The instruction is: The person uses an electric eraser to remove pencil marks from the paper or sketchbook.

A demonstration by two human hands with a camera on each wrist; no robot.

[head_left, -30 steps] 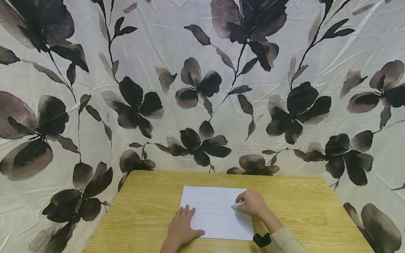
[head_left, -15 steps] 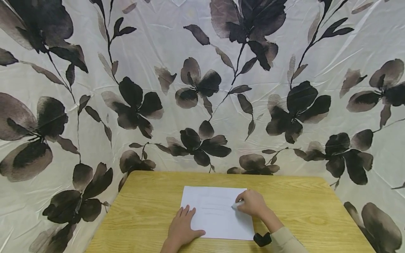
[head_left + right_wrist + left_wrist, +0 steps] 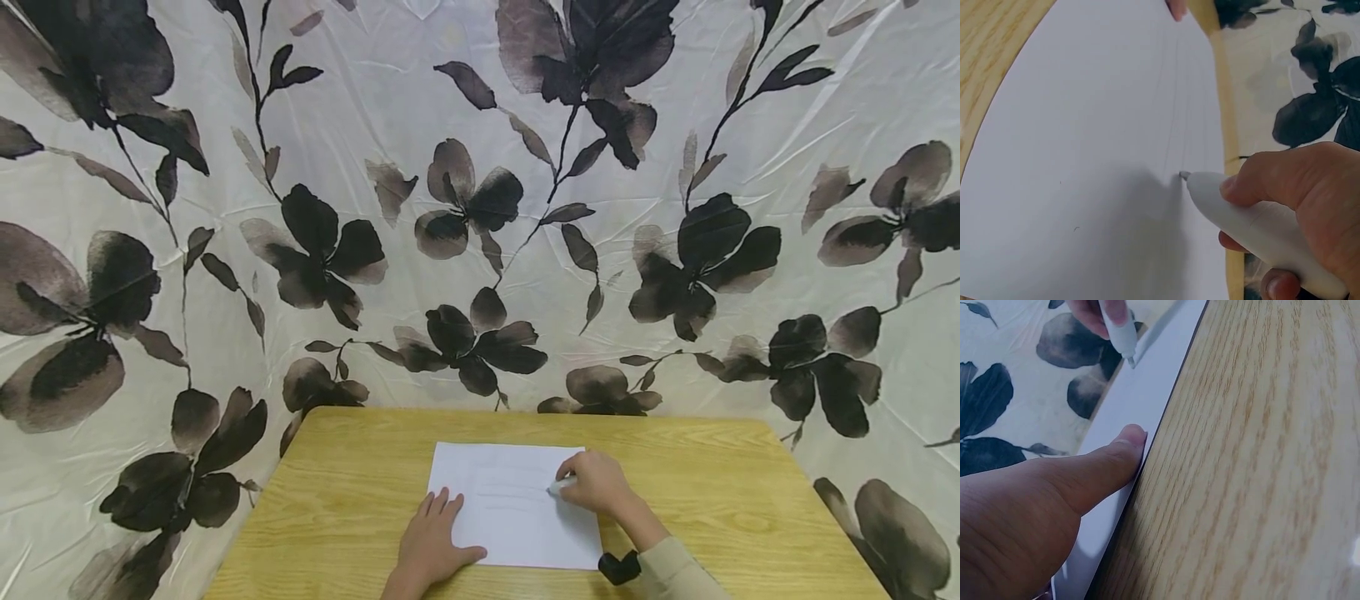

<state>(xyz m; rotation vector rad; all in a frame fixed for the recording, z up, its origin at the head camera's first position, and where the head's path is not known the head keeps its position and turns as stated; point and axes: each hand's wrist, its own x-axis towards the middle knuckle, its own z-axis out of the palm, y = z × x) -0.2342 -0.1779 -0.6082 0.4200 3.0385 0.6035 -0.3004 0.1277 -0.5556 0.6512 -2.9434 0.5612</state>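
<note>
White pen (image 3: 1260, 234), faint lines (image 3: 512, 496) on paper (image 3: 525, 537)

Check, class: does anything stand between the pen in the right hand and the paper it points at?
Nothing visible does. The right hand holds the pen, and its tip appears to meet the paper. The left hand rests on the paper's left side, away from the tip.

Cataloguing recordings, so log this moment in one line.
left hand: rests on paper | right hand: holds white pen, tip at paper | paper: faint lines, on wooden table
</note>
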